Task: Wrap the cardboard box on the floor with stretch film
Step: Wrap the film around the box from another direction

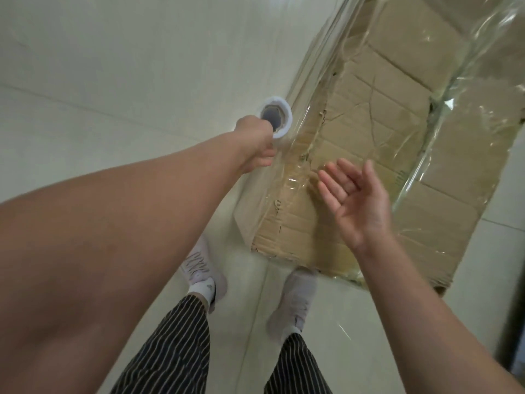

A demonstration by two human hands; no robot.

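A long brown cardboard box (380, 132) lies on the pale tiled floor, running from my feet up to the top right, with clear stretch film (483, 89) over much of it. My left hand (257, 143) grips the upright stretch film roll (279, 116) by its top end, just left of the box, and a sheet of film runs from the roll to the box. My right hand (353, 200) hovers above the box's near end, palm up, fingers loosely spread, holding nothing.
My two feet in pale shoes (295, 302) stand on the floor (113, 81) right at the box's near end. A dark strip (514, 322) runs along the right edge of the view.
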